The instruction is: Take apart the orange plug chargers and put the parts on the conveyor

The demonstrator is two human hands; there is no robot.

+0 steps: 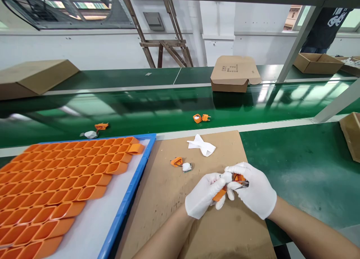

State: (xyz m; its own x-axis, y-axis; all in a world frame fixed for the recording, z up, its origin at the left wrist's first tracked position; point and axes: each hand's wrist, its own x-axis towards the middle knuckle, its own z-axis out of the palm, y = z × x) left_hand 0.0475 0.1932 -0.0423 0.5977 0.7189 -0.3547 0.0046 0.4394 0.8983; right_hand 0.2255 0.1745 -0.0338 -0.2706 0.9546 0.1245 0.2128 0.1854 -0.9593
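Note:
My two white-gloved hands meet above a brown cardboard sheet (pixel 174 214). My left hand (pixel 204 193) is closed on an orange plastic sleeve (pixel 219 194), which shows below its fingers. Right beside it, my right hand (pixel 251 189) is closed around a small orange part (pixel 239 178). A dark metal piece (pixel 244 184) sticks out by that part; its kind is not clear. Fingers hide much of both orange pieces. Farther up the sheet lies an orange plug piece (pixel 177 161) wired to a white block (pixel 186 167), near a crumpled white cloth (pixel 201 145).
At left, a blue-rimmed tray (pixel 128 202) holds rows of orange sleeves (pixel 70 180). More orange plug parts (pixel 201 118) and a wired white piece (pixel 90 134) lie on the green belt (pixel 157 112). Cardboard boxes (pixel 234 73) stand behind it. A person (pixel 323 30) stands back right.

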